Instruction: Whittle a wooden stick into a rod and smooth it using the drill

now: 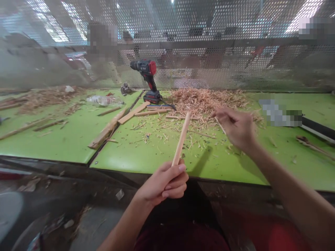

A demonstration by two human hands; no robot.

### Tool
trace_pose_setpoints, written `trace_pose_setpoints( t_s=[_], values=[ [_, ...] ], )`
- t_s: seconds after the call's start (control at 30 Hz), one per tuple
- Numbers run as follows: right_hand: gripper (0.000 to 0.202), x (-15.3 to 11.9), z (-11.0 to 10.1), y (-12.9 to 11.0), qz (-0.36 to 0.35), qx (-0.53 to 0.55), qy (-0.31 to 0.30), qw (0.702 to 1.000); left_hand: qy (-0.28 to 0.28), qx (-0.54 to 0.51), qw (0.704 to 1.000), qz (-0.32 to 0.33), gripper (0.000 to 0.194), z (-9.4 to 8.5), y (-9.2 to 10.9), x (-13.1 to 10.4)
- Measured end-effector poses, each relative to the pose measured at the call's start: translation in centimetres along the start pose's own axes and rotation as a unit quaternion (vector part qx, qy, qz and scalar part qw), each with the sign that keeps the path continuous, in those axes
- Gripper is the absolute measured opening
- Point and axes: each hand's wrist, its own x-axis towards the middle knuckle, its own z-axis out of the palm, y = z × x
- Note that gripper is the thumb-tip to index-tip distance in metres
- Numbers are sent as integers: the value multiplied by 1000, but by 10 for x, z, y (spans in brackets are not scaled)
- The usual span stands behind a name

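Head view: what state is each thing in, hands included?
Pale, narrow wooden strip: gripped by its near end
Left hand: closed around the strip
Right hand: fingers curled; whether it holds anything is unclear
Black-and-red cordless drill: upright on its battery base
Clear plastic bottle: lying on its side
Tan, curled wood shavings: loosely heaped and scattered
Bright green tabletop: littered with shavings

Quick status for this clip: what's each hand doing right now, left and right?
Left hand: closed around the lower end of a stick.
Right hand: fingers curled near the shavings; whether it holds anything cannot be told.
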Motion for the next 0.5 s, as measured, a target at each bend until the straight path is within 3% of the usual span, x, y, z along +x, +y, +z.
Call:
trace_pose_setpoints(
  t_s=[0.1, 0.2, 0.33, 0.5],
  values=[
    [34, -20, 16, -33, -108, -27, -69, 991, -5, 4, 1000, 6, 37, 0, 5, 5],
    [42, -31, 26, -50, -212, -127, -75, 966, 14, 34, 999, 20, 36, 3, 6, 9],
    [39, -26, 24, -49, -291, -193, -45, 936, 78, 120, 989, 35, 37, 9, 5, 10],
    [34, -12, 20, -35, -310, -189, -32, 931, 114, 178, 976, 49, 38, 10, 7, 9]
  ],
)
